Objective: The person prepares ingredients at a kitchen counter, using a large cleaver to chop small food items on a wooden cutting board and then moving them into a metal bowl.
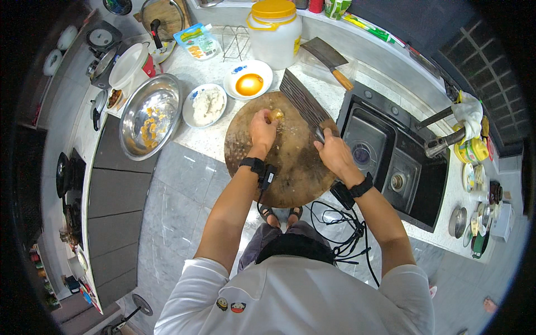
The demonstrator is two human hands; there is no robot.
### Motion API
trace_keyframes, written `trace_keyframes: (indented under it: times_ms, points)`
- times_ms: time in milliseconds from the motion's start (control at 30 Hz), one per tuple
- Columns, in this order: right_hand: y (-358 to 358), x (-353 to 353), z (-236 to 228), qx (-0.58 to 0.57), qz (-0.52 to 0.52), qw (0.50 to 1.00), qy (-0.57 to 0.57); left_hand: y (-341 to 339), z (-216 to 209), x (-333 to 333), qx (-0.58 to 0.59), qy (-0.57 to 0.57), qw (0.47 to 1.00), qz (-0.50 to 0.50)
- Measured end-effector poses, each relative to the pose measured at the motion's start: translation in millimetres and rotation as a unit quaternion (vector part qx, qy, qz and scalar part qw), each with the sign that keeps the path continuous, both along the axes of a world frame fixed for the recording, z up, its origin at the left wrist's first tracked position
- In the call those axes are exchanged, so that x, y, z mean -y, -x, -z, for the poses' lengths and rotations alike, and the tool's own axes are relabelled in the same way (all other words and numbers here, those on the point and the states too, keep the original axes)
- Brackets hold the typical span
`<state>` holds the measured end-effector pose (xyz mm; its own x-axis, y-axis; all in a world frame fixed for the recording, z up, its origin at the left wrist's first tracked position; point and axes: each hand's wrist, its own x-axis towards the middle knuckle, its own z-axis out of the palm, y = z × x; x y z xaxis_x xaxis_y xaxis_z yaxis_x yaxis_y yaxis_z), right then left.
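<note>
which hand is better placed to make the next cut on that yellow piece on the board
Right. The right hand already grips the cleaver, its blade raised beside the yellow piece. The left hand is pinning that piece on the round wooden board, so it likely steadies.

A round chopping board (290, 162) lies on the counter (206, 139), with the sink (385, 162) just to its right. On the board, the left hand (262, 129) rests on a small piece of food (276, 115); the right hand (333, 152) grips a cleaver (304, 103) right of it. Behind the board sit a bowl of sauce (248, 80) and a plate of white food (205, 105). Left of the plate stands a metal basin (151, 116). A lidded tub (274, 32) stands behind the bowl, with a second cleaver (329, 60) to its right.
</note>
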<state>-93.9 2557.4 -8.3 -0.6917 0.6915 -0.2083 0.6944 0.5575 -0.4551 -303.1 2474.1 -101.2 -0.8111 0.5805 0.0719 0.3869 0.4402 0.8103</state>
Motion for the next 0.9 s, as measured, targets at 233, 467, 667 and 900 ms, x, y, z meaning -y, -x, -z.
trace_keyframes:
  times_ms: [233, 467, 667, 900]
  points:
    - [0.8, 1.6, -0.2, 0.018, -0.009, 1.000, 0.011, -17.0, -8.3, 6.6, -0.115, 0.057, 0.989, 0.071]
    - [12.0, 10.1, 2.6, 0.044, -0.031, 0.998, 0.015, -19.4, -11.0, 6.7, -0.105, 0.049, 0.992, 0.040]
    - [13.1, 20.0, 7.0, 0.066, -0.048, 0.997, -0.002, -20.2, -8.3, 6.6, -0.087, 0.037, 0.995, 0.039]
    - [16.8, 16.7, -0.5, 0.049, -0.047, 0.998, -0.008, -15.9, -6.9, 6.0, -0.058, 0.050, 0.995, 0.059]
